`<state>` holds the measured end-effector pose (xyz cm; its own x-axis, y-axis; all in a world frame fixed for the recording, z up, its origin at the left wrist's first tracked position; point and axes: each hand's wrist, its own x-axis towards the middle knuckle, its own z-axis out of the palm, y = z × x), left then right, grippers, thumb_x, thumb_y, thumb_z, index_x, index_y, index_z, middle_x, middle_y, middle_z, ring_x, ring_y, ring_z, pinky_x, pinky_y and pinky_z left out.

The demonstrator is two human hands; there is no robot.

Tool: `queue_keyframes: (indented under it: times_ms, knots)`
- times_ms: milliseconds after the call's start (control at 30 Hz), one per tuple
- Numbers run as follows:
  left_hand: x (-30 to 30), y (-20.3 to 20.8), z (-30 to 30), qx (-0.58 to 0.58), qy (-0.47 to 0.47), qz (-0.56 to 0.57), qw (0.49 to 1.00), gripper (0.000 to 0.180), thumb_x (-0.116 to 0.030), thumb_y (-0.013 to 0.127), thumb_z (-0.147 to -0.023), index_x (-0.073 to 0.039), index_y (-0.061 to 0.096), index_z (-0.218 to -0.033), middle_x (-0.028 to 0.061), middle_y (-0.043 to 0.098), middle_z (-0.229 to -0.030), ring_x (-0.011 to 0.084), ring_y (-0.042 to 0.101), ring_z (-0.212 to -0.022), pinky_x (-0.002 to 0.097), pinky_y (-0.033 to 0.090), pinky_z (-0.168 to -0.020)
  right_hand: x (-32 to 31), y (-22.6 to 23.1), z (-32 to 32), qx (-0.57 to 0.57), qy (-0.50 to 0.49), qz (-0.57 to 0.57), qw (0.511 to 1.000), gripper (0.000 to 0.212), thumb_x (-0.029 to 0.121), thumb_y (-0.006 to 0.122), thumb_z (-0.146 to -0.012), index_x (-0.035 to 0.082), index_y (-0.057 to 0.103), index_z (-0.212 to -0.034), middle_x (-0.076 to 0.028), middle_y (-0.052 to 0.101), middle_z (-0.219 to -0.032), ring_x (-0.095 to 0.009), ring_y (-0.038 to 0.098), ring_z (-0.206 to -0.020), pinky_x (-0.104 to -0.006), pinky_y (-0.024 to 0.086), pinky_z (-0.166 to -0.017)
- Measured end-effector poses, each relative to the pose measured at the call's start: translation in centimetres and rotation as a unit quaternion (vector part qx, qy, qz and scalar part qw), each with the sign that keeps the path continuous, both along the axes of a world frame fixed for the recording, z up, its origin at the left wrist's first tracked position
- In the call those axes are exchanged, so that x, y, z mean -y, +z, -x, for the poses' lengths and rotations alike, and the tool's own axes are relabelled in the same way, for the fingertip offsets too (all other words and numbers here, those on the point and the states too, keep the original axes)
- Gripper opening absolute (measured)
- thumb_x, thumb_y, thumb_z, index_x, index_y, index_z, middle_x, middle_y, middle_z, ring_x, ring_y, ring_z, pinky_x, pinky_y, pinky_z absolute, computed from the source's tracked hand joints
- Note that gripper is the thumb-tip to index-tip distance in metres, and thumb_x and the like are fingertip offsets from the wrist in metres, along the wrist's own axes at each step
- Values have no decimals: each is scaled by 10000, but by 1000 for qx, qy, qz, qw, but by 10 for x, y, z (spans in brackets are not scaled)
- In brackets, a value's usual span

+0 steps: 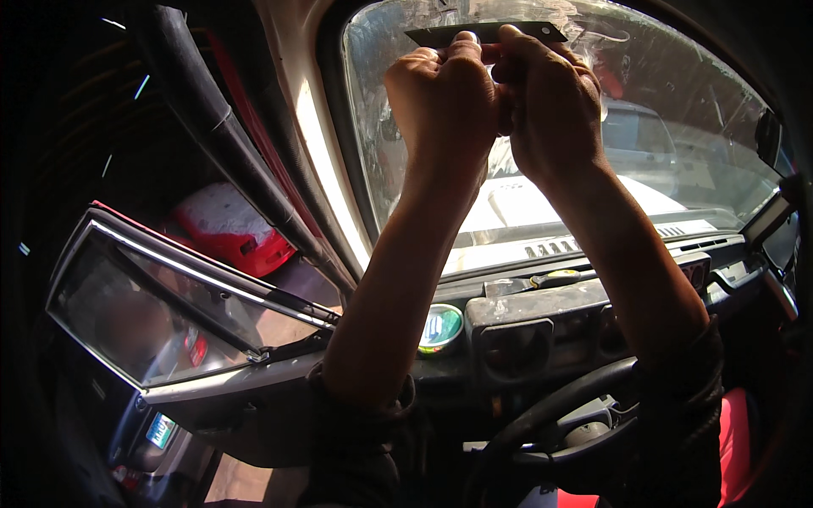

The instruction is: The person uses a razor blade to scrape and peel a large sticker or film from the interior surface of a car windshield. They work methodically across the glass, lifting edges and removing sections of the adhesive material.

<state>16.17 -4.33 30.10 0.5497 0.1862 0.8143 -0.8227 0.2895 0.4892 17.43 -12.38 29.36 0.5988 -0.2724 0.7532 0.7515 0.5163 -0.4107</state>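
Note:
Both arms reach up in front of a streaked, smeared windshield (377, 127). Between my hands is a thin, dark flat strip (428, 36), pointed at its left end and with a small round hole near its right end. My left hand (449, 97) is closed on the strip, its thumb on the lower edge. Beside it, almost touching, my right hand (555, 110) pinches the strip's right half with the thumb uppermost. The fingers behind the strip are mostly hidden. Whether the strip touches the glass, I cannot tell.
A scraper with a yellow and black handle (555, 278) lies on the dusty dashboard (538, 309). Left of the instrument housing sits a round tin with a green rim (440, 328). The steering wheel (508, 436) is below my arms. An open door (195, 322) stands at the left.

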Motion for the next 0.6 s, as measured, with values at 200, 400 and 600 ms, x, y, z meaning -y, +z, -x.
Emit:
queue_keyframes:
  times_ms: [200, 400, 600]
  knots:
    - [1, 3, 3, 9, -2, 3, 1000, 242, -88, 538, -832, 58, 507, -641, 133, 551, -559, 165, 524, -393, 273, 396, -328, 1, 0, 1, 24, 5, 20, 999, 146, 122, 573, -839, -19, 602, -816, -50, 541, -679, -109, 477, -466, -241, 366, -398]
    - [-9, -1, 5, 22, -7, -37, 999, 230, -124, 532, -855, 80, 557, -751, 89, 477, -503, 146, 448, -359, 266, 349, -338, -3, -3, -2, 29, 13, 15, 999, 163, 154, 579, -850, 3, 588, -789, -93, 628, -709, -116, 510, -466, -252, 402, -384]
    - [-27, -3, 12, -60, -66, -76, 993, 265, -177, 492, -892, 61, 605, -913, -2, 330, -492, 102, 371, -414, 240, 310, -413, -10, -2, -5, 59, 84, 87, 991, 221, 226, 611, -849, 20, 601, -769, -63, 590, -640, -103, 480, -445, -261, 387, -358]
